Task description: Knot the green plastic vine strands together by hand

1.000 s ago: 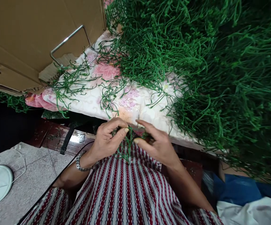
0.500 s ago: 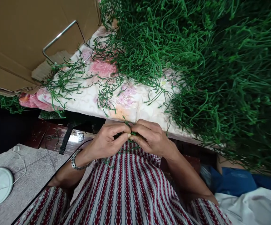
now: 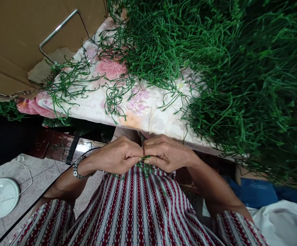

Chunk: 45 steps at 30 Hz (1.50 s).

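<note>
Moved together since a second ago: my left hand (image 3: 120, 155), right hand (image 3: 167, 152).
Both pinch green stems (image 3: 145, 168) just beside the cloth (image 3: 161, 121); pile (image 3: 174, 48) lies on it.

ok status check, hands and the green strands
Left hand and right hand meeting, fingertips pinching green strands. Big green pile beyond, on floral cloth. Nothing seen blocking either hand.
</note>
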### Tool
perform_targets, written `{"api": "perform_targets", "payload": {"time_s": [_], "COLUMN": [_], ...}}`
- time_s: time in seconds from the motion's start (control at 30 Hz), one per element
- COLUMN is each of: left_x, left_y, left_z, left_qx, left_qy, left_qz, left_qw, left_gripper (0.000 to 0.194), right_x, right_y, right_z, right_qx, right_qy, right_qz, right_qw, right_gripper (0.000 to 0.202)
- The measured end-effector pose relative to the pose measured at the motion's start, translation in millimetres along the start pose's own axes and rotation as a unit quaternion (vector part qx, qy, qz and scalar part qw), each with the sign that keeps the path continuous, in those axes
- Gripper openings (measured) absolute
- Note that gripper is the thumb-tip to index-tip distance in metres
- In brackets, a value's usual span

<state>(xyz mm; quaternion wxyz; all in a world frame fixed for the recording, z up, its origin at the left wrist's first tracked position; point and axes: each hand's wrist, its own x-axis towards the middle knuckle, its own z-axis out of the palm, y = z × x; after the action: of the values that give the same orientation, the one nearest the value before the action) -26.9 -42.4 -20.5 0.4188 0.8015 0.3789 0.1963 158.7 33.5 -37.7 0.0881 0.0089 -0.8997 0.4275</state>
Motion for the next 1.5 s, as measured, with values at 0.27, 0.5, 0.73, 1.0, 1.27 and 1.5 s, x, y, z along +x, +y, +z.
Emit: {"api": "perform_targets", "payload": {"time_s": [0.27,0.5,0.73,1.0,1.27,1.5], "left_x": [5.3,4.0,5.0,2.7,1.7,1.0], "left_y": [2.9,-2.7,-11.5,-2.4,6.9,7.3], "left_z": [-5.3,-1.9,-0.5,1.4,-1.5,-1.4], "left_qx": [-0.130,-0.197,-0.261,-0.012,-0.086,-0.210], "left_qy": [-0.100,-0.129,-0.057,0.078,-0.057,-0.057], "left_qz": [0.062,0.079,0.045,-0.089,-0.017,0.064], "left_qw": [0.985,0.969,0.963,0.993,0.995,0.974], "left_gripper": [0.025,0.021,0.016,0.016,0.024,0.020], "right_x": [1.1,-0.5,-1.9,-1.2,0.6,3.0], "right_y": [-1.0,-1.0,3.2,5.5,4.6,2.4], "right_z": [6.8,8.3,6.3,1.9,12.3,17.8], "right_qx": [0.153,0.213,0.245,0.015,0.197,0.305], "right_qy": [-0.059,-0.089,-0.035,0.056,0.030,-0.004], "right_qz": [-0.059,-0.050,-0.014,0.096,-0.025,-0.075], "right_qw": [0.985,0.972,0.969,0.994,0.980,0.949], "right_gripper": [0.027,0.023,0.018,0.025,0.025,0.016]}}
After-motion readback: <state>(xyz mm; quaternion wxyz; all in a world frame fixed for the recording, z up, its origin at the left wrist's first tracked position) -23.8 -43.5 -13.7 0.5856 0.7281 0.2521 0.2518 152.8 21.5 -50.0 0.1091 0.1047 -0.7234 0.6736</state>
